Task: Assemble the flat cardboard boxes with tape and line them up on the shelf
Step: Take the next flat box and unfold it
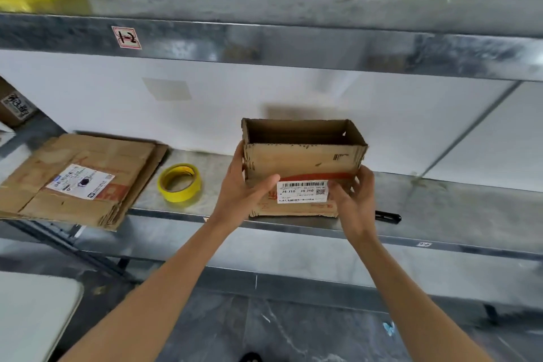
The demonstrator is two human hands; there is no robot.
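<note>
Left hand (244, 185), right hand (355, 194) — both grasping open box (302, 161) | on shelf (440, 197) | tape roll (179, 183) beside

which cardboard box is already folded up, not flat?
The upright box on the shelf, gripped between the left hand and right hand: its top gapes open. The flat boxes left of the yellow tape lie stacked, unfolded.

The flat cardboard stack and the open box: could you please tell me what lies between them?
In the head view, a yellow tape roll lies on the shelf between them, nearer the stack.
</note>
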